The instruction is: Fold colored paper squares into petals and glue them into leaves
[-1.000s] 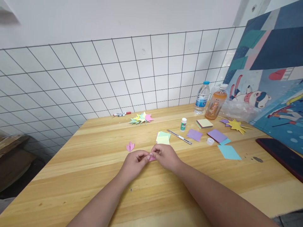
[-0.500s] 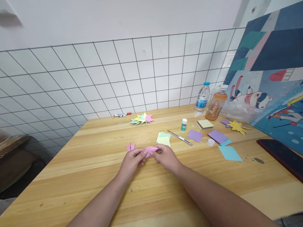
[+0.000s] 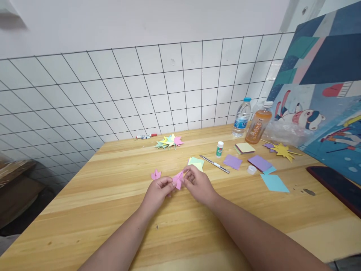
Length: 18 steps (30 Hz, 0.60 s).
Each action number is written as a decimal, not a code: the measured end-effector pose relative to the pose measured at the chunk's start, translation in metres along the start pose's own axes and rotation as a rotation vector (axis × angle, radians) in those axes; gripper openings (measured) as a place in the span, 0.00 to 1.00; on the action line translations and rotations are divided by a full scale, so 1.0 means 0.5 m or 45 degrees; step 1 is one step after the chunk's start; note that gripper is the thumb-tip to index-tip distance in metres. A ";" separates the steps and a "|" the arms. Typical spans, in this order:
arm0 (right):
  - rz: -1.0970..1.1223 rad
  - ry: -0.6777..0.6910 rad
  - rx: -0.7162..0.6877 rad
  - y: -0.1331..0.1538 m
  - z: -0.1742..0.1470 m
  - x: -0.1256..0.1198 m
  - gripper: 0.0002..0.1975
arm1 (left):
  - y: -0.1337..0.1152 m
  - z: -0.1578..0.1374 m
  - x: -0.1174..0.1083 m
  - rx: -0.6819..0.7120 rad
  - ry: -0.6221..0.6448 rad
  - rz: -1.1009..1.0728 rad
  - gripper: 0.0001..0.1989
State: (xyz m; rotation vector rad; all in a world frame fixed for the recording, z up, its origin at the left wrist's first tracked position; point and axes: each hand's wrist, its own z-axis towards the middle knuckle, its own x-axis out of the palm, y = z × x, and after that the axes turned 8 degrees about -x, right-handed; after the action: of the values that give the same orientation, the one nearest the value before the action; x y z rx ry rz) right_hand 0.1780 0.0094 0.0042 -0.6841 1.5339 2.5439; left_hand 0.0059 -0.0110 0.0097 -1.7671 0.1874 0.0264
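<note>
A pink folded paper [image 3: 178, 178] is held just above the table between my hands, with creases and pointed corners showing. My left hand [image 3: 159, 188] pinches its left side between thumb and fingers. At the paper's right edge, my right hand [image 3: 199, 184] has thumb and fingertips curled against it. Another pink folded piece [image 3: 156, 174] lies on the table just beyond my left hand. Behind my right hand is a small stack of green and yellow paper squares [image 3: 196, 163], partly covered by that hand.
On the wooden table [image 3: 113, 195] are a glue bottle [image 3: 219, 149], a utility knife [image 3: 214, 164], purple paper [image 3: 232, 162], blue paper [image 3: 274, 183], a white cap [image 3: 252, 169], folded paper pieces [image 3: 170, 141], markers [image 3: 146, 136], two bottles [image 3: 258, 124] and a phone [image 3: 335, 188].
The pink folded paper has turned, its point now tilting up to the right. My right fingers have shifted up along its edge and loosened slightly; my left hand stays put.
</note>
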 end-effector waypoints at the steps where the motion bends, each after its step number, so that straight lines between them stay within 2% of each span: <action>1: 0.028 -0.004 -0.013 0.004 -0.002 -0.002 0.12 | -0.001 0.000 -0.002 -0.023 -0.022 -0.059 0.13; 4: -0.016 0.076 -0.163 0.015 -0.010 -0.005 0.19 | -0.002 -0.001 -0.007 -0.098 -0.033 -0.253 0.11; 7: -0.118 0.177 -0.338 0.019 -0.012 -0.004 0.17 | -0.003 -0.003 -0.010 -0.144 0.014 -0.372 0.10; 10: -0.187 0.183 -0.426 0.016 -0.011 -0.002 0.13 | -0.002 -0.004 -0.010 -0.161 0.056 -0.389 0.10; 13: -0.201 0.155 -0.414 0.015 -0.009 -0.003 0.09 | 0.003 -0.003 -0.010 -0.168 0.081 -0.359 0.09; 18: -0.095 0.085 -0.280 0.016 -0.007 -0.003 0.04 | 0.008 0.000 -0.007 -0.093 0.094 -0.230 0.11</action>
State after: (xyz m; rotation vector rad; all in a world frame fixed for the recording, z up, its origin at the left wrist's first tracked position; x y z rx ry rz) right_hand 0.1777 0.0028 0.0102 -0.8425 1.2311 2.6830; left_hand 0.0021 -0.0115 0.0063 -1.8534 0.0801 -0.1641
